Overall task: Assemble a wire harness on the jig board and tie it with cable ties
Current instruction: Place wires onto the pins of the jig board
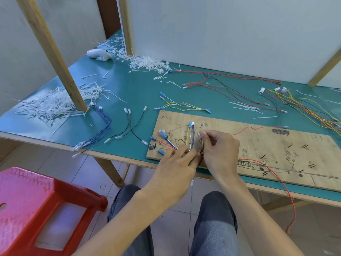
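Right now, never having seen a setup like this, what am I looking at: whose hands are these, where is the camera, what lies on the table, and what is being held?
There is no machine here. A person works with bare hands, filmed by one camera worn on the head and looking down. On the green table lies a wooden jig board with hand-drawn marks. At its left end sits a small bundle of coloured wires. The left hand rests fairly straight fingers on that bundle. The right hand has a pinching grip on a thin red wire. Around the board lie loose wires and heaps of white cable ties. A red stool stands at the lower left.
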### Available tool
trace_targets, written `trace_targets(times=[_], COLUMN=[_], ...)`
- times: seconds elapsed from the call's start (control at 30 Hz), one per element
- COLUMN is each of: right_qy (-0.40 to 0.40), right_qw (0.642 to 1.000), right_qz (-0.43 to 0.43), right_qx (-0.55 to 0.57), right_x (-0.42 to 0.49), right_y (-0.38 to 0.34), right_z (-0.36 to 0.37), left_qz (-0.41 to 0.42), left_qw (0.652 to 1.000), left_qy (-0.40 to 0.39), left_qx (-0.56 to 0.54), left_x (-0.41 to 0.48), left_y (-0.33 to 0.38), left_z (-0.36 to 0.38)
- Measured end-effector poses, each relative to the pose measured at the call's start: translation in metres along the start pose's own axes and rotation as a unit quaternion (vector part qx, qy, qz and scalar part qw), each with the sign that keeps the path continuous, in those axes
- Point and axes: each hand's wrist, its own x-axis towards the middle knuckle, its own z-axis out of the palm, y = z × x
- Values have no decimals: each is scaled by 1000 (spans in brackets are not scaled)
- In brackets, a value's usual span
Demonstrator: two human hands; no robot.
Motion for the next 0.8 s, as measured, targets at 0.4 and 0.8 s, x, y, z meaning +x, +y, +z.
trace_targets(times=[0.4, 0.8], right_qy=[-87, -219], right_qw=[987, 914], right_qz=[-43, -133], right_qx=[-125, -314], right_x=[-23, -59], right_y=[-3, 15], right_z=[2, -25], left_qz=[-25, -72], left_qw=[1000, 997], left_qy=[5, -17], left_qx=[-13, -26], left_x=[-4, -5], left_y=[1, 1], left_z=[0, -2])
